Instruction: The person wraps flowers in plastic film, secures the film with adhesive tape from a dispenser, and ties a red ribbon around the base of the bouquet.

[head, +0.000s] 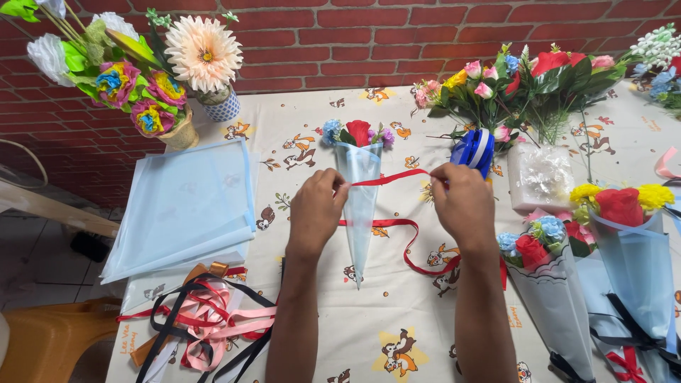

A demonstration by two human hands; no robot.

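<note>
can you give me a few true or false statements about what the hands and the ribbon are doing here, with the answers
1. Both hands hold a red ribbon stretched across a small cone bouquet. True: the left hand and right hand pinch its two ends.
2. The ribbon is blue. False: it is red.
3. The cone bouquet has a red flower at its top. True.
4. The stack of pale blue sheets lies to the right of the right hand. False: it lies left of the left hand.
5. Finished bouquets lie at the table's right side. True.
6. The loose ribbons at the lower left are all green. False: they are pink, red and black.
</note>
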